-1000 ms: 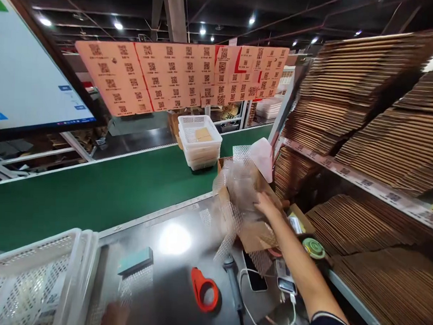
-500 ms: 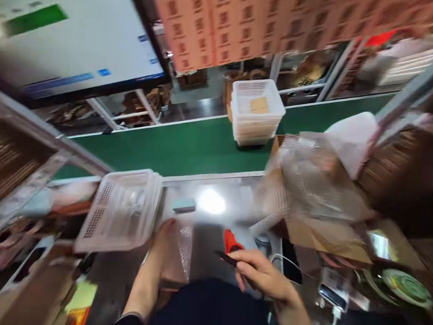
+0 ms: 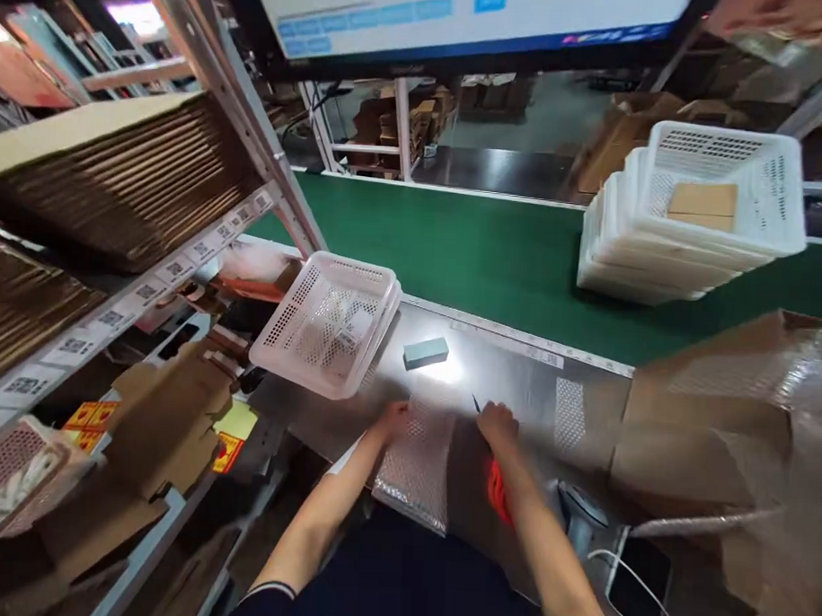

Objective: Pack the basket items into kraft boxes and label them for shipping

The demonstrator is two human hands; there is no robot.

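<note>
The camera sits on the person's head and looks forward and down, over both arms [image 3: 333, 512]. The desk [image 3: 516, 379] and the hands [image 3: 498, 425] are close (they sit low in the middle), the green belt [image 3: 467, 243] is farther off, and the screen [image 3: 420, 34] is cut off at the top.

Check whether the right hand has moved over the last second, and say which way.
Yes. The right hand has moved left, away from the cardboard box and toward the teal block.
</note>
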